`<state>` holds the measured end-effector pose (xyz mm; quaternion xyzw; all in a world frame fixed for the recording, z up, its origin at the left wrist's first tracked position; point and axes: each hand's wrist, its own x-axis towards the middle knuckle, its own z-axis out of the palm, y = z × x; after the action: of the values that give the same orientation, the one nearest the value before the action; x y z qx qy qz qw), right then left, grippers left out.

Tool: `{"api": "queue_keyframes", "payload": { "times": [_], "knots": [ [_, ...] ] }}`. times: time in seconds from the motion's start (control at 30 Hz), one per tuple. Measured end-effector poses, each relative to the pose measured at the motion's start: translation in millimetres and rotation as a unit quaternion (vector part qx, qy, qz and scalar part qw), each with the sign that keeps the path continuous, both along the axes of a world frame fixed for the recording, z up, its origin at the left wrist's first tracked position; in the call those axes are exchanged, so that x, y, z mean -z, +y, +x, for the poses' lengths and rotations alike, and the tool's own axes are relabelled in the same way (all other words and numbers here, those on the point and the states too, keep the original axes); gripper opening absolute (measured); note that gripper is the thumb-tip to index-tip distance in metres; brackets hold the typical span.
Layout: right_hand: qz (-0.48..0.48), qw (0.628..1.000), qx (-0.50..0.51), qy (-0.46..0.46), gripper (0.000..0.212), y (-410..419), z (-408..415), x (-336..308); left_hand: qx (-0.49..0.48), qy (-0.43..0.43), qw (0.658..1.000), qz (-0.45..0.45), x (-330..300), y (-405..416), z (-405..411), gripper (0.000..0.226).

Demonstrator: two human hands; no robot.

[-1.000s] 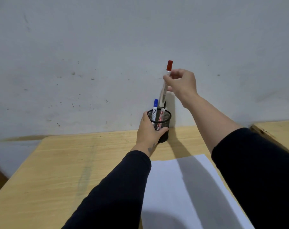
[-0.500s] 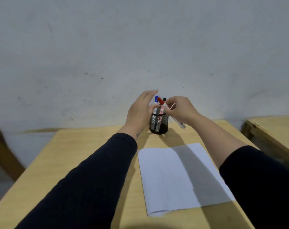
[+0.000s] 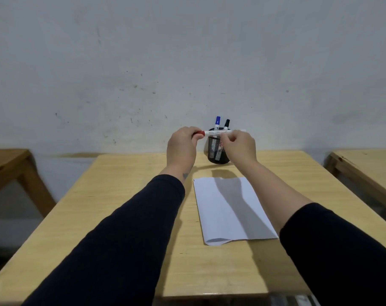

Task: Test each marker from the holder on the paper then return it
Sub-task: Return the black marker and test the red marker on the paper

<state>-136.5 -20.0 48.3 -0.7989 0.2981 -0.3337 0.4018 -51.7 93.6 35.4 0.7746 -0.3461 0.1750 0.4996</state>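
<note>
Marker (image 3: 218,133) level, cap left; left grip (image 3: 183,146) pinching cap, right grip (image 3: 239,146) clamping barrel; pull apart sideways.

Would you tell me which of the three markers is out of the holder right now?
The red-capped marker, held level between the left hand and right hand; the blue-capped marker and black-capped marker stand in the black mesh holder.

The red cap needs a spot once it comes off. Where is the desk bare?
Bare wood lies left of the paper to the desk edge, a narrower strip on its right. It is crowded at the back, where both hands hold the red marker before the holder.
</note>
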Motion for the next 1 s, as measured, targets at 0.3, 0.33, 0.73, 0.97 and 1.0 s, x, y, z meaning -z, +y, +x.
{"api": "queue_keyframes", "payload": {
  "times": [0.3,0.33,0.73,0.97,1.0],
  "knots": [
    [0.464,0.869,-0.067,-0.156,0.029,12,9,6,0.014,-0.003,0.999,0.044,16,3,-13,0.019],
    [0.462,0.871,-0.059,-0.158,0.029,12,11,7,0.015,0.004,0.999,0.043,17,3,-14,0.019],
    [0.377,0.909,-0.042,-0.172,0.028,-12,6,14,-0.007,0.197,0.977,0.075,42,28,6,0.012],
    [0.395,0.901,-0.063,-0.167,0.027,8,13,44,-0.076,0.171,0.960,0.209,84,32,2,0.013],
    [0.398,0.899,-0.059,-0.171,0.028,10,15,50,-0.083,0.157,0.960,0.215,88,33,4,0.014]
  ]
}}
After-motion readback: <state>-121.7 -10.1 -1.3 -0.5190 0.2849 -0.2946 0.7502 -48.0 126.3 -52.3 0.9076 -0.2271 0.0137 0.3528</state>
